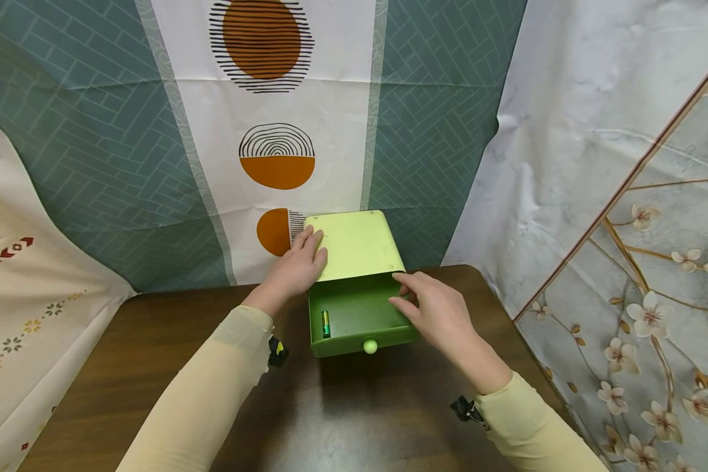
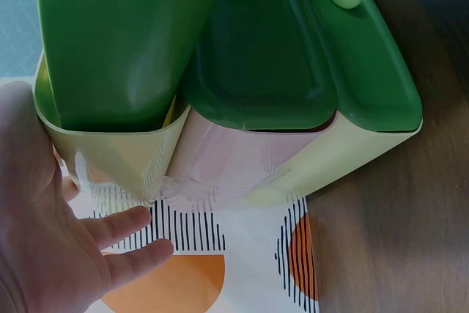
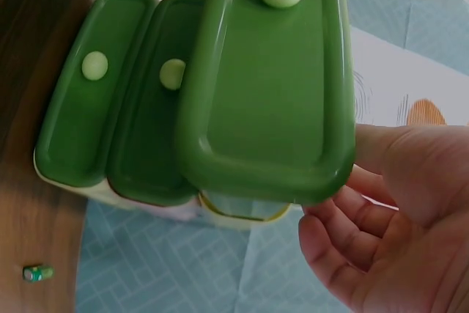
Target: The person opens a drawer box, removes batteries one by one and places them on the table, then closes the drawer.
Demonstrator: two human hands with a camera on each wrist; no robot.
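A small drawer cabinet with a pale yellow top stands against the back cloth. Its green top drawer is pulled out, and a green battery lies inside at the left. My left hand rests at the cabinet's upper left edge, with fingers extended along top and side. At the drawer's right rim is my right hand, its thumb and forefinger apart and fingers loosely bent. The right wrist view shows that hand beside the drawer front, the thumb partly hidden behind it.
Below the pulled-out drawer are two closed green drawers with round pale knobs. Another green battery lies on the brown wooden table beside the cabinet. Patterned cloths hang behind and at both sides.
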